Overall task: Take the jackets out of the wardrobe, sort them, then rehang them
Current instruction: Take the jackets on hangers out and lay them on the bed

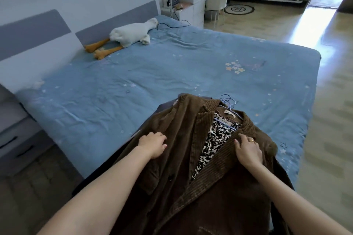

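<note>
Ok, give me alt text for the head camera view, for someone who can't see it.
Two bare hands, left hand and right hand, rest on a brown corduroy jacket lying on a blue bed, blue hangers showing at its collar. A plush goose lies by the headboard.

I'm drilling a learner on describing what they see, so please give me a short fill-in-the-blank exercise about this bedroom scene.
1. The brown corduroy jacket lies on a bed covered in a ____ sheet.
2. The right hand wears a ____ on one finger.
3. The left hand rests on the jacket, whose lining has a black-and-white ____ pattern.
4. The plush toy by the headboard is a white ____.

Missing words: blue; ring; spotted; goose
</note>
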